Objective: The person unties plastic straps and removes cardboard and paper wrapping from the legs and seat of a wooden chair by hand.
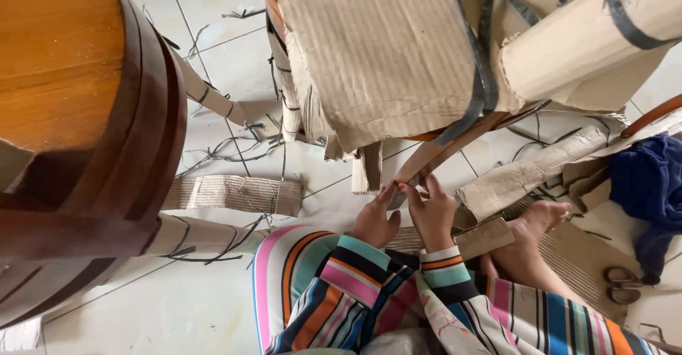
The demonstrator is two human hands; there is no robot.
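At the centre of the head view, low over the tiled floor [206,305], a brown wooden chair leg [426,157] is slanting down from a cardboard-wrapped seat [383,50], and both hands are meeting at its lower end. The left hand [376,220] is pressing its fingers [387,193], held together, against the leg's tip; the right hand [431,209] is pinching the same tip with its fingers [419,184] closed on it. Striped sleeves [355,284] are covering both forearms. Just right of the hands, a bare foot [536,231] is resting on corrugated cardboard [511,177]. Farther right, scissors [623,284] are lying beside a blue cloth [650,177]. At far left, a round wooden tabletop [64,64] is filling the frame, with black strapping scraps [220,153] scattered nearby.
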